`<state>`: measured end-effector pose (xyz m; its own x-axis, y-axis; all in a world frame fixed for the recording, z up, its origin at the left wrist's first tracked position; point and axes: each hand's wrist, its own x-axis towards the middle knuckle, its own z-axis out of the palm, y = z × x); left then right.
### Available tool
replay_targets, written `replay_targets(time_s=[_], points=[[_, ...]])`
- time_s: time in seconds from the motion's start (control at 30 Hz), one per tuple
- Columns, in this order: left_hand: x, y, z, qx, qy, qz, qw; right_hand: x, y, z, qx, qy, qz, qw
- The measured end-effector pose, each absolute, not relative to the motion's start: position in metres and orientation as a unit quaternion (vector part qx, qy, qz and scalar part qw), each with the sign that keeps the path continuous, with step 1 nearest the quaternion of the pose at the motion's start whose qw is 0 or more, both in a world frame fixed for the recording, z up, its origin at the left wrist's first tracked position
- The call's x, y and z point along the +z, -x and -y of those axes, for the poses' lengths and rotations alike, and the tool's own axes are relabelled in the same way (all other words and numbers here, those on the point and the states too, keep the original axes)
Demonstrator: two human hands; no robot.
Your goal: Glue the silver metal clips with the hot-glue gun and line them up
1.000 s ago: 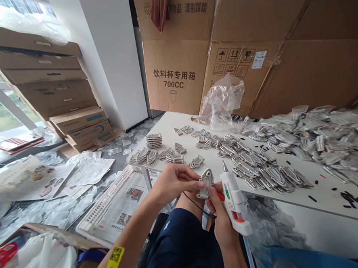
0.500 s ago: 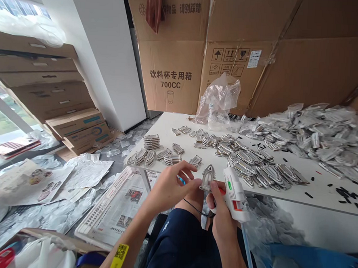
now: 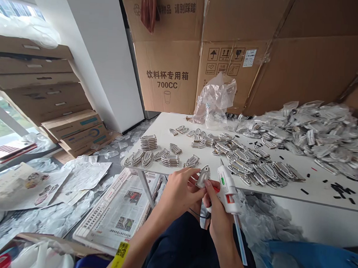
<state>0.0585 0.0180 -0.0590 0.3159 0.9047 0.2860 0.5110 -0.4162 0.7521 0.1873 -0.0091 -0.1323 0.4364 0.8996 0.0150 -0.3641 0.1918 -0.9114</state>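
A small silver arch-shaped metal piece (image 3: 204,176) is held up between my hands just in front of the table edge. My left hand (image 3: 180,189) has its fingers and thumb closed around the piece's left side. With thumb and index finger, my right hand (image 3: 219,215) pinches its lower right edge. That same hand also keeps a white hot glue gun (image 3: 228,187), nozzle pointing up and away, with a glue stick (image 3: 240,241) sticking out of its back end. The gun's handle is mostly hidden by my fingers.
Stacks of similar metal pieces (image 3: 148,142) stand on the left of the white table (image 3: 164,125). A loose heap (image 3: 253,162) lies mid-table, and plastic-wrapped ones (image 3: 312,134) pile up at right near black strips (image 3: 342,192). A newspaper-lined crate (image 3: 91,217) sits below left.
My left hand has moved in and closed its fingers on the metal piece, which now leans to the right. The glue gun has shifted slightly left and up in view.
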Motion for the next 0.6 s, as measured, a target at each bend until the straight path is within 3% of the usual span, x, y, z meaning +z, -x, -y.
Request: replay_targets(time_s=[0.13,0.37,0.6], points=[[-0.070,-0.072,-0.024,0.352,-0.755,-0.507,0.220,-0.134,-0.187,0.007,0.452,0.466,0.213,0.730],[-0.095,-0.107,-0.049,0.227,-0.807,-0.543,0.047,-0.134,-0.196,0.002,0.316,0.461,0.165,0.812],[-0.105,-0.142,-0.064,0.217,-0.858,-0.466,0.009,-0.131,-0.204,0.004,0.305,0.445,0.152,0.828]])
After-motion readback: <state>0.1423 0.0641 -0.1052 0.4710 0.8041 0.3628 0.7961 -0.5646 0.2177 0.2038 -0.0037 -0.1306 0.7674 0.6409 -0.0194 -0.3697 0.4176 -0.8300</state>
